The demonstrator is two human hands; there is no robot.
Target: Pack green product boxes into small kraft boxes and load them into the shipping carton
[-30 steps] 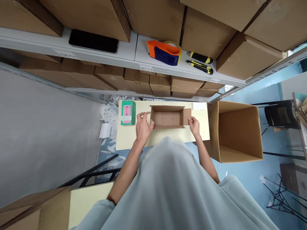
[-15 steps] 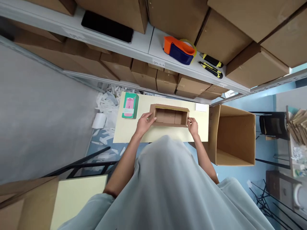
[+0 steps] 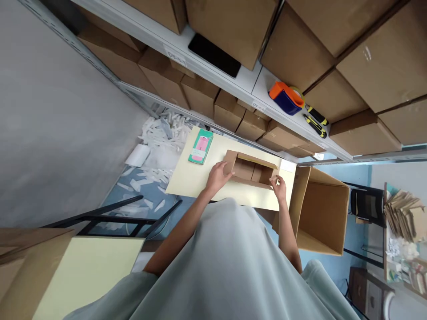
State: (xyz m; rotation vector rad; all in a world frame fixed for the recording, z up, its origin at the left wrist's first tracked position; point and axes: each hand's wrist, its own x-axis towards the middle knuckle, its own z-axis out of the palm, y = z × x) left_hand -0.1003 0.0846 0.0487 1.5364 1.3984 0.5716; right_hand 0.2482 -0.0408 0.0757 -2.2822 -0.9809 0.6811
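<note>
An open, shallow brown carton (image 3: 247,170) lies on the pale yellow table (image 3: 180,180), its inside bare. My left hand (image 3: 217,178) grips the carton's left end between thumb and fingers. At the right end, my right hand (image 3: 279,186) pinches the carton's edge near a corner. A green box with a pink picture (image 3: 200,146) lies flat on the table to the left of the carton. Beyond the right end rests a small white item (image 3: 287,166).
A shelf (image 3: 230,84) holds brown boxes, a dark phone-like slab (image 3: 214,55), an orange and blue tape dispenser (image 3: 287,98) and black-yellow cutters (image 3: 315,126). A large open carton (image 3: 322,209) stands right of the table. White scraps (image 3: 167,142) litter the floor at left.
The camera view has tilted and shifted. Both hands are still on the carton's ends, and the carton's far-side flap now leans further in over the opening.
</note>
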